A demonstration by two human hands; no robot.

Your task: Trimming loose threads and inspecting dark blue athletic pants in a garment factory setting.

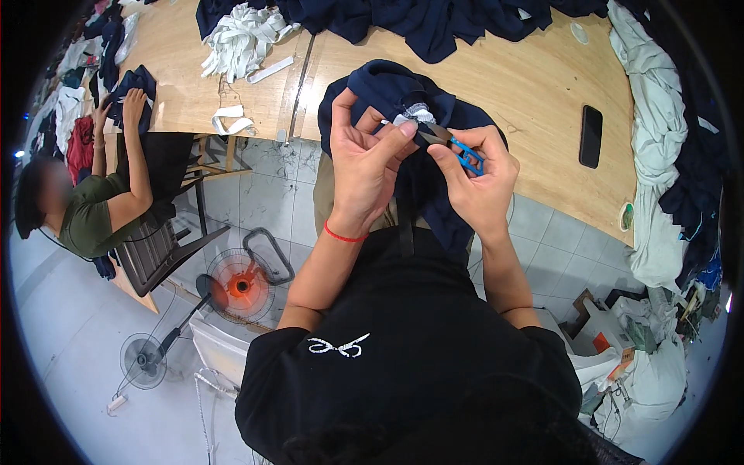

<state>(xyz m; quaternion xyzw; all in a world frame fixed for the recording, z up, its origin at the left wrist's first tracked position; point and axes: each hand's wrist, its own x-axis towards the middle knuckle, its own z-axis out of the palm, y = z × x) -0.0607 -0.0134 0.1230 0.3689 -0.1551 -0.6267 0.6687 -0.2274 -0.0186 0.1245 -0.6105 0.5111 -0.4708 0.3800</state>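
Observation:
A navy blue garment (380,80) lies over the near edge of the wooden table and hangs down toward my lap. My left hand (368,147) pinches a white-edged part of it between thumb and fingers. In my right hand (479,174) is a pair of thread snips (470,157) with a blue handle. Their metal blades point left, close to the white piece (418,113) of the garment by my left fingertips. Whether the blades touch the cloth or a thread I cannot tell.
On the wooden table (542,101) lie a heap of white strips (244,39), a black phone (590,136) and navy cloth (434,31) along the back. Pale fabric (655,132) hangs at the right. A person (101,194) handles navy cloth at the left, near floor fans (240,286).

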